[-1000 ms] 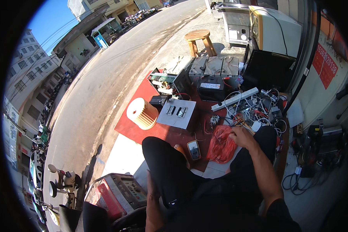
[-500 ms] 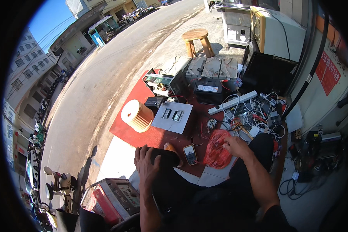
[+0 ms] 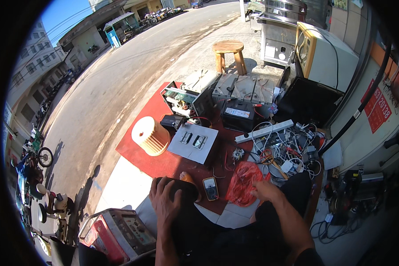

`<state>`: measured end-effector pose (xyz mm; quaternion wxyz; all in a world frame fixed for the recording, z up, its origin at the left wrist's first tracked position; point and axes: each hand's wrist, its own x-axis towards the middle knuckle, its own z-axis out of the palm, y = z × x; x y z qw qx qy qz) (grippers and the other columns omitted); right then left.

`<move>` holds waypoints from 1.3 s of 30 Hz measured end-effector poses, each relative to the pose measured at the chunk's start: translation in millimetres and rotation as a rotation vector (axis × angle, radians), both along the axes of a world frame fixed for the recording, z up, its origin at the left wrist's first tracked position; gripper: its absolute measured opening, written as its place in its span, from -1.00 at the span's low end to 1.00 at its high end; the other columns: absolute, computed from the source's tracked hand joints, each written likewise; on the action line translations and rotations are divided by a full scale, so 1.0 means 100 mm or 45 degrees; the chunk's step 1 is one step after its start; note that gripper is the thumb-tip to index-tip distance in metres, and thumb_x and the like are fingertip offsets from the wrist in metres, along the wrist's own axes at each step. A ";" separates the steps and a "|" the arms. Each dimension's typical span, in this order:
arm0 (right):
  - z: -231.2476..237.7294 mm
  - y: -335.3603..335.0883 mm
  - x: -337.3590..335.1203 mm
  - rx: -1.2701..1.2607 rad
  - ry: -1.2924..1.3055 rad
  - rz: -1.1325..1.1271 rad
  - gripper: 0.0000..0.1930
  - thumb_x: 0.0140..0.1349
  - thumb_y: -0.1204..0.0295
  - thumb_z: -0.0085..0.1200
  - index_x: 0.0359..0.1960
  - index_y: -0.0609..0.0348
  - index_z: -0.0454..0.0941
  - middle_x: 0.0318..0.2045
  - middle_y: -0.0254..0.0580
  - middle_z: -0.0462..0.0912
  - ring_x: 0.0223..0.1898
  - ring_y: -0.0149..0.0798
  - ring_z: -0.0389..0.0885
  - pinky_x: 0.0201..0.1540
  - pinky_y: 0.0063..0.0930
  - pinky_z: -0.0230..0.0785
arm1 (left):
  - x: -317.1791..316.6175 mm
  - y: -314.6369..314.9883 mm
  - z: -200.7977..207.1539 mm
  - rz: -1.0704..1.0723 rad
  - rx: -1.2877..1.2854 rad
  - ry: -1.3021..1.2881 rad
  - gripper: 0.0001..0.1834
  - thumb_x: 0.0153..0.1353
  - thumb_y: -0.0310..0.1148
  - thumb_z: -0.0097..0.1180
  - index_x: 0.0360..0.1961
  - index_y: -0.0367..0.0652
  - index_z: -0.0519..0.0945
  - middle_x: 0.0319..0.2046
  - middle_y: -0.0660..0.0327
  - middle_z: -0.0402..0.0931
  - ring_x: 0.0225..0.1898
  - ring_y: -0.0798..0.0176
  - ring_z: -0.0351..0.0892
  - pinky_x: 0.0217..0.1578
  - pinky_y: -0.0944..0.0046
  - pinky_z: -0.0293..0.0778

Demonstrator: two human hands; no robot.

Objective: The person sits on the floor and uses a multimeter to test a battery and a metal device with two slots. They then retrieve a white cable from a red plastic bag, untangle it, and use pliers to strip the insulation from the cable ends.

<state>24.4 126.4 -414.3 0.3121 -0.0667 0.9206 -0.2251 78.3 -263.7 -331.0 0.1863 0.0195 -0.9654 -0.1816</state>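
- Just right of the middle, low in the frame, I see the red bag [image 3: 242, 184] lying at the edge of the red mat [image 3: 139, 158].
- The right hand [image 3: 269, 191] is at its right side, fingers curled; I cannot tell if they pinch it.
- The left hand [image 3: 165, 195] rests on the left knee [image 3: 188, 190], fingers bent and spread, holding nothing I can see.
- I think the step is handling the bag; the next move calls for a good pinch, minding the meter [image 3: 210, 189] just left.
- The bag looks thin, shiny and crumpled; I cannot tell what is inside.
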 end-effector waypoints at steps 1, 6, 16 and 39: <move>0.00 -0.01 0.00 0.006 0.017 0.010 -0.50 0.44 0.17 0.23 0.27 0.24 0.57 0.09 0.26 0.72 0.18 0.19 0.69 0.24 -0.03 0.52 | 0.00 0.00 0.01 0.005 0.002 0.003 -0.55 0.20 -0.23 0.39 0.12 -0.09 0.74 0.32 0.13 0.55 0.53 -0.12 0.24 0.48 -0.15 0.15; -0.02 -0.04 -0.02 0.023 -0.005 0.032 -0.49 0.44 0.17 0.23 0.28 0.25 0.56 0.09 0.26 0.72 0.19 0.20 0.69 0.25 -0.03 0.52 | 0.00 0.02 0.06 0.005 0.033 -0.003 -0.55 0.17 -0.25 0.41 0.10 -0.10 0.75 0.31 0.12 0.56 0.52 -0.15 0.25 0.48 -0.16 0.16; -0.30 -0.03 -0.02 -0.037 0.074 0.077 -0.56 0.41 0.19 0.22 0.16 0.26 0.63 0.03 0.24 0.75 0.12 0.20 0.71 0.20 0.01 0.53 | -0.05 -0.83 -0.80 0.165 1.697 0.032 -0.62 0.62 -0.23 0.02 0.20 -0.30 0.62 0.07 0.04 0.69 0.02 0.20 0.71 0.14 0.16 0.62; -0.84 -2.88 -0.33 -1.389 -0.390 -0.946 -0.73 0.30 0.40 0.37 -0.11 0.38 0.73 -0.30 -0.12 0.76 -0.30 -0.27 0.74 -0.27 -0.31 0.60 | 0.09 -1.24 -1.27 0.214 2.599 -0.573 -0.51 0.63 -0.16 -0.03 0.29 -0.38 0.54 0.13 -0.07 0.68 0.06 -0.03 0.73 0.17 0.00 0.67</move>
